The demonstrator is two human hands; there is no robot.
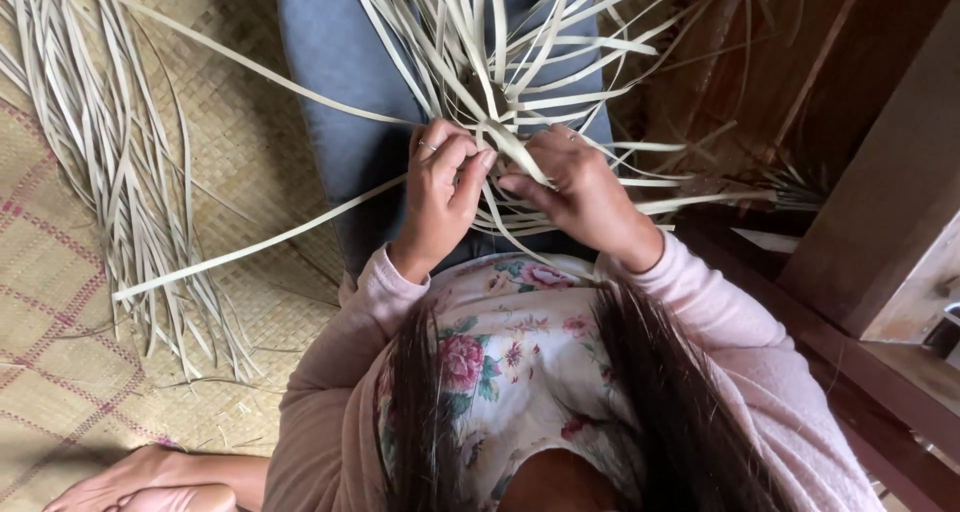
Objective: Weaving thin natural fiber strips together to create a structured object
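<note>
Head view showed both hands working a cluster of pale palm-leaf strips (500,82) over the lap. The left hand (440,187) pinched one strip between thumb and fingers; the right hand (575,187) gripped the crossing beside it. Keeping that crossing tight and flat would likely serve best. Counted: two hands, one loose strip bundle (110,162) on the woven mat (60,302), strips too many to count.

No packages, labels, signs or screens are showing anywhere around either hand right now; nothing of that kind is coming into view here.
</note>
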